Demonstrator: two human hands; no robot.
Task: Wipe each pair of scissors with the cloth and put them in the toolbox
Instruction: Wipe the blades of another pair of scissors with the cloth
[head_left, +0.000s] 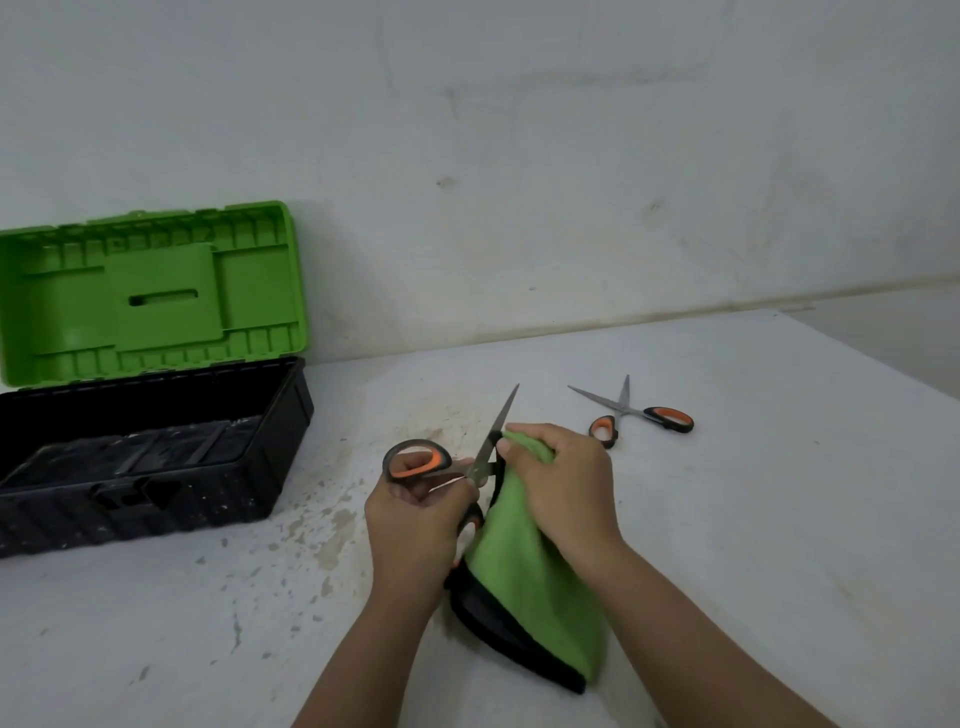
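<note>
My left hand (415, 512) grips the scissors (470, 470); my right hand (563, 483) pinches the cloth (535, 608) on a blade. Toolbox (150, 457) open left; second scissors (631, 413) near the surface's (779, 519) far edge.

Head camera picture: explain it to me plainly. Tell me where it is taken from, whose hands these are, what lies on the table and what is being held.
There is no machine here. A person wears one wide-angle camera on the head, so you look forward and down along their own arms.

The left hand holds a pair of scissors by its orange-and-black handles, blade pointing up and away. The right hand grips a green cloth with a dark edge and presses it against the blade, which looks like wiping.

On the white table, a second pair of scissors lies to the right with its blades spread apart, touched by neither hand. At the left stands a toolbox with a black body and its green lid raised; I see no scissors inside, though its interior is dark.
</note>
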